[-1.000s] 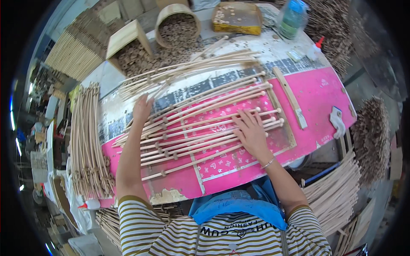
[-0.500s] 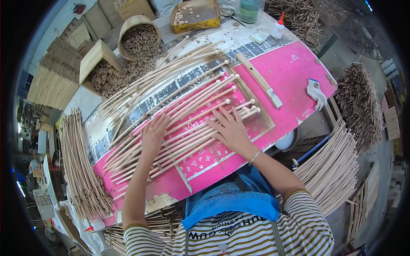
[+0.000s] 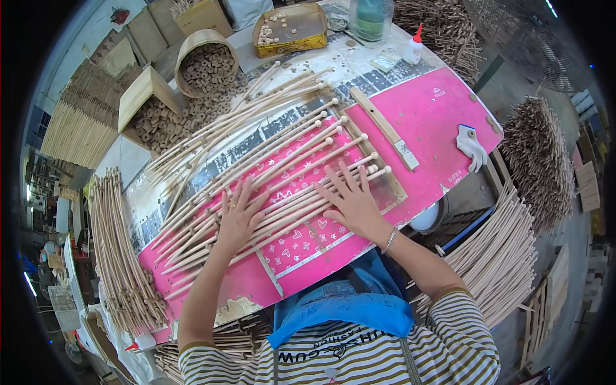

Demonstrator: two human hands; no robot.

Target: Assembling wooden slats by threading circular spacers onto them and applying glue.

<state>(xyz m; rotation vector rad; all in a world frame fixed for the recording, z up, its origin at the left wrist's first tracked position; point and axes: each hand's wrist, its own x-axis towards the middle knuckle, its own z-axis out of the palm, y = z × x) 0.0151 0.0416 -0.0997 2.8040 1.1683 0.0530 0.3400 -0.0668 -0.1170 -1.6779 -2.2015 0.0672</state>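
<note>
Several pale wooden sticks lie side by side across a pink sheet. Each has a round ball at its right end, and many carry a small ring nearer the left end. My left hand rests on the sticks around their middle, fingers spread. Flat over the sticks near their ball ends lies my right hand, its fingers apart as well. Neither hand grips a stick. Another group of ball-ended sticks lies behind, partly across the bare tabletop.
Wooden rings spill from a round tub and a wooden box. A yellow tray holds loose balls. A wooden bar, a white glove and a glue bottle lie rightward. Stick bundles flank the table.
My left hand has slid slightly toward me and to the right, my right hand a little rightward. Several sticks have shifted, with wider gaps among the far ones.
</note>
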